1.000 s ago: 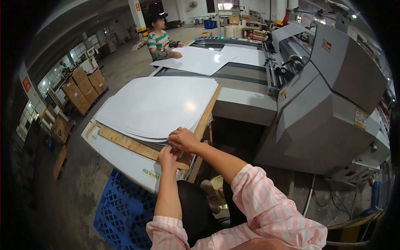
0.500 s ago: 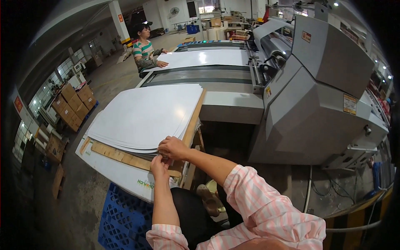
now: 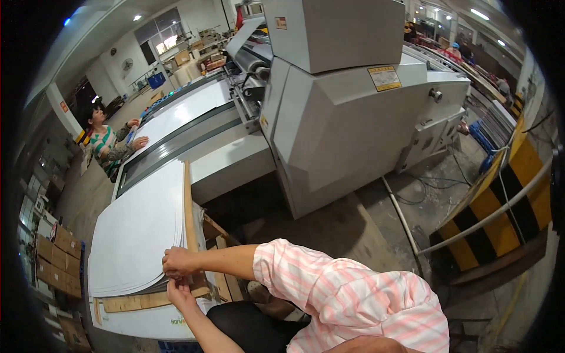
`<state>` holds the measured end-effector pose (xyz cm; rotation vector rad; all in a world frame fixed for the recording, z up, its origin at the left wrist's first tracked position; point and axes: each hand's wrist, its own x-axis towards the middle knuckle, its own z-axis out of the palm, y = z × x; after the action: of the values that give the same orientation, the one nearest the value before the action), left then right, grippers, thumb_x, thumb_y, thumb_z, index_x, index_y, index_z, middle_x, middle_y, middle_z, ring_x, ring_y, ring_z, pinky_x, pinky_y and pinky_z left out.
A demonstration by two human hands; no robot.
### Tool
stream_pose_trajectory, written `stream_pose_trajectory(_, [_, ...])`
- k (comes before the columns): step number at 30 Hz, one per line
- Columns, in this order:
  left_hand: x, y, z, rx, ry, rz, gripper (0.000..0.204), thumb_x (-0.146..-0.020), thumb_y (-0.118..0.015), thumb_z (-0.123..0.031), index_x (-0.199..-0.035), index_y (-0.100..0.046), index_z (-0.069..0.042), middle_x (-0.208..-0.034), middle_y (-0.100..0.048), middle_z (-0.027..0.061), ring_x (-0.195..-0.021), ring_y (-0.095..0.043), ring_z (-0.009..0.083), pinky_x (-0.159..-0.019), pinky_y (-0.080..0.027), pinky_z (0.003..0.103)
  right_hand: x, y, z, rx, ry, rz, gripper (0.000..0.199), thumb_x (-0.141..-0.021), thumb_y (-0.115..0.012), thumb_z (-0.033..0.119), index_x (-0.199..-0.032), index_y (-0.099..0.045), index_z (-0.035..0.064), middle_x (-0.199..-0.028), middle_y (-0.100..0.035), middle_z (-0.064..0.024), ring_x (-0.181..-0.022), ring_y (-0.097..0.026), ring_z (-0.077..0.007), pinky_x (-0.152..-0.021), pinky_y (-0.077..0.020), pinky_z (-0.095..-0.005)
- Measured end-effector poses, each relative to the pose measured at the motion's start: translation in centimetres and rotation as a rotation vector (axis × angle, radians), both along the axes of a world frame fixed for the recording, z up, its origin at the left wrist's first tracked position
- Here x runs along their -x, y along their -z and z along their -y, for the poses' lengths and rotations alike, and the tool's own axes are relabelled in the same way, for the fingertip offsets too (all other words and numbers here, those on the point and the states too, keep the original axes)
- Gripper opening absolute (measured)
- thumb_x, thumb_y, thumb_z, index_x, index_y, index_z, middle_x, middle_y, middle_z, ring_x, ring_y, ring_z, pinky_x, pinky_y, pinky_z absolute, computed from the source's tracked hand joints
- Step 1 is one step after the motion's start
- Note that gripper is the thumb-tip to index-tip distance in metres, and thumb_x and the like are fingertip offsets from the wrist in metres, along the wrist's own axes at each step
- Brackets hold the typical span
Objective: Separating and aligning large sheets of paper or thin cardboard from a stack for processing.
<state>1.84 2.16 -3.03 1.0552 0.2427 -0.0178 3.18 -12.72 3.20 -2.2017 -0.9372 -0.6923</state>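
Where the stack of large white paper sheets ends at its near corner, right hand is closed, pinching the sheet edges. Left hand, at 6 o'clock just below, touches the same corner; its fingers are hidden, grip unclear. Stack lies on a brown wooden board. Grey sheet-fed machine at 1 o'clock.

a white work table carries a wooden board, with a stack of white sheets on top.
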Motion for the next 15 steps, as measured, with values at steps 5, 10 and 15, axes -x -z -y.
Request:
stream_pose_trajectory(5, [-0.3, 0.1, -0.2, -0.004, 0.025, -0.002, 0.017, -0.083, -0.046, -0.01, -0.095, -0.049, 0.002, -0.093, -0.051, 0.0101, -0.088, -0.051, 0.0214, -0.081, -0.045, 0.035, -0.2, -0.1, 0.1, 0.145, 0.045, 0.001, 0.013, -0.064, -0.058, 0.026, -0.063, -0.06, 0.014, -0.073, -0.059, -0.0027, -0.076, -0.054, -0.0251, -0.061, -0.0447, -0.0368])
stream_pose_trajectory(10, [-0.9, 0.5, -1.0, -0.008, 0.028, -0.005, 0.018, -0.083, -0.046, -0.01, -0.096, -0.049, 0.003, -0.095, -0.051, 0.0112, -0.09, -0.051, 0.0223, -0.083, -0.045, 0.036, 0.0, -0.2, -0.2, 0.135, 0.051, 0.023, 0.011, -0.063, -0.058, 0.024, -0.064, -0.061, 0.0135, -0.072, -0.058, -0.0027, -0.076, -0.053, -0.0244, -0.062, -0.0439, -0.0355])
stream_pose_trajectory(15, [-0.3, -0.2, -0.5, -0.003, 0.008, -0.027, 0.019, -0.082, -0.048, -0.01, -0.096, -0.048, 0.003, -0.093, -0.052, 0.0114, -0.088, -0.052, 0.0225, -0.081, -0.046, 0.034, 0.1, -0.4, -0.1, 0.149, 0.048, 0.016, 0.009, -0.063, -0.059, 0.022, -0.065, -0.061, 0.0136, -0.072, -0.058, -0.0024, -0.075, -0.052, -0.0238, -0.063, -0.0421, -0.0348])
